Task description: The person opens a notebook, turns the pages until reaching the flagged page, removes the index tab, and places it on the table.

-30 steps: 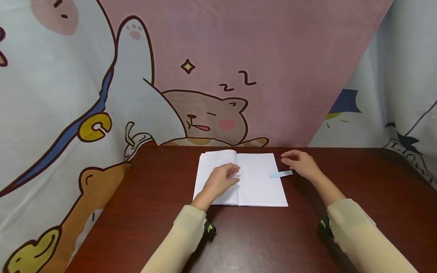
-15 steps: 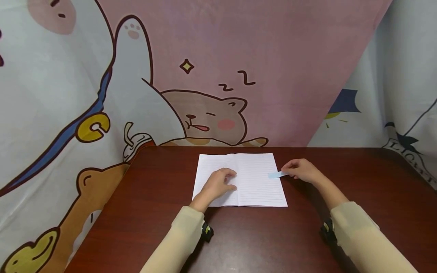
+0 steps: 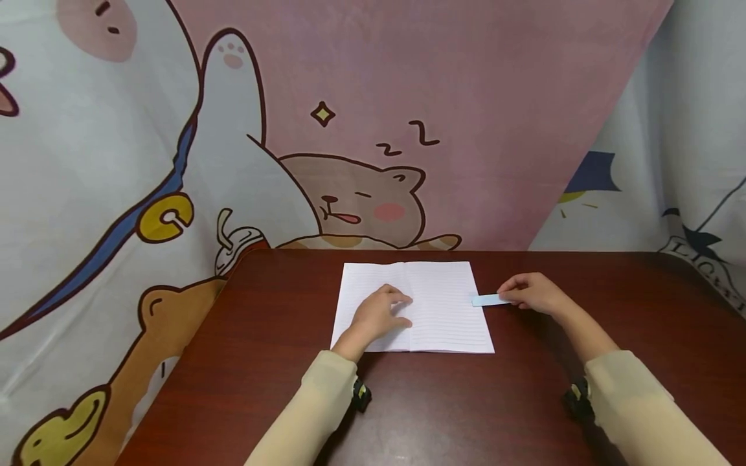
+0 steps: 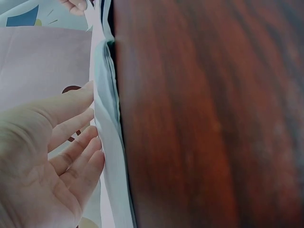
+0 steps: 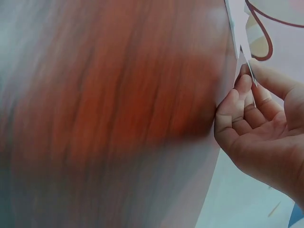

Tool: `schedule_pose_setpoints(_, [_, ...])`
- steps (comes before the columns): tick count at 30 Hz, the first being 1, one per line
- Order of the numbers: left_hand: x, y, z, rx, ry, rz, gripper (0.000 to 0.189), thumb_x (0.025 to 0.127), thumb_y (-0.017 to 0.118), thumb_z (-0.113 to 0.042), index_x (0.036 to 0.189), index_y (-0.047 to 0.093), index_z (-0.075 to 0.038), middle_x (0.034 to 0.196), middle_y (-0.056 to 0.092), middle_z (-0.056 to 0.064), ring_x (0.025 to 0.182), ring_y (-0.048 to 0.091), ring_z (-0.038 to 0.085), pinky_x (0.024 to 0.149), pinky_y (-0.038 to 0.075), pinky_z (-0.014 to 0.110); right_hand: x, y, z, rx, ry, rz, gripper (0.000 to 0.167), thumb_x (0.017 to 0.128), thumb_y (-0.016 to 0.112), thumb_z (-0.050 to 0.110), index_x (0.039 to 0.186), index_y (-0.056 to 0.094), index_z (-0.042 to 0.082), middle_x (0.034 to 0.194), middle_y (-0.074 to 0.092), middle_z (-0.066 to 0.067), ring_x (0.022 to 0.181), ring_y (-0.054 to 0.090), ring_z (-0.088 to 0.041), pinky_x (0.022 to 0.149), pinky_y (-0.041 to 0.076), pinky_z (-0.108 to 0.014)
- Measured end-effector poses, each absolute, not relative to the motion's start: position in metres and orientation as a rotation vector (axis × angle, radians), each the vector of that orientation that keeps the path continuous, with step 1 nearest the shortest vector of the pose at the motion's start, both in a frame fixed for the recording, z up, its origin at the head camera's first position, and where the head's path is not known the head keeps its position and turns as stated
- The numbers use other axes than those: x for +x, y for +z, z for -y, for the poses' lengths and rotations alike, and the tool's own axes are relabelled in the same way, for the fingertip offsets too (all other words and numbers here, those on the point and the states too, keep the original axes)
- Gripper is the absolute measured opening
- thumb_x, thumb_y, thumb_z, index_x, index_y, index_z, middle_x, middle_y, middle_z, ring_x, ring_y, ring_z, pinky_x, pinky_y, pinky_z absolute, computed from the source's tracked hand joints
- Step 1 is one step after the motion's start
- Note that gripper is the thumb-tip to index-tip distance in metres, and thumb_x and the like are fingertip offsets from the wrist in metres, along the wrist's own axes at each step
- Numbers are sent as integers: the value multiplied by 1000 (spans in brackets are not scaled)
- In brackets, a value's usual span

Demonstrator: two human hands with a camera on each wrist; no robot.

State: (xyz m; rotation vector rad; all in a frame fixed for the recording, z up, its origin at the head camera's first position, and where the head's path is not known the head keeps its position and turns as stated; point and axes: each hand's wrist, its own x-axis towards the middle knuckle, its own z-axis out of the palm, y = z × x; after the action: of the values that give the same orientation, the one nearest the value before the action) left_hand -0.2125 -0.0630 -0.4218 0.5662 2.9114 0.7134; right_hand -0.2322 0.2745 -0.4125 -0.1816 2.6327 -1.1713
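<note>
An open lined notebook [image 3: 445, 327] lies flat on the table, its spine near the middle. My left hand [image 3: 377, 315] rests on its left page, fingers loosely bent and thumb apart. From the side, in the left wrist view, fingertips of that hand [image 4: 52, 142] touch the thin stack of pages [image 4: 111, 142]. A pale blue paper strip [image 3: 486, 300] sticks out past the notebook's right edge, its inner end over the right page. My right hand [image 3: 536, 294] pinches the outer end of the strip between thumb and fingers, just above the table.
The dark reddish wooden table [image 3: 443, 414] extends around the notebook on all sides. Behind it hangs a cartoon-printed cloth [image 3: 484, 129], meeting the table's back edge. A small black device [image 3: 361, 395] is strapped at the left wrist.
My right hand has come down onto the strip, pinched its outer end and drawn it a little to the right. The raised left pages now lie flat under my left hand.
</note>
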Motion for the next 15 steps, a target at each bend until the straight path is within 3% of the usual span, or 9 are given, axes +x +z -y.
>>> schedule_pose_setpoints(15, [-213, -422, 65, 542, 714, -2901, 46, 83, 81, -30, 127, 69, -22, 132, 60, 3, 124, 58, 23, 104, 47, 40, -223, -415, -311, -167, -1128, -2615, 32, 99, 62, 21, 111, 66, -8, 92, 66, -3, 79, 55, -9, 68, 52, -27])
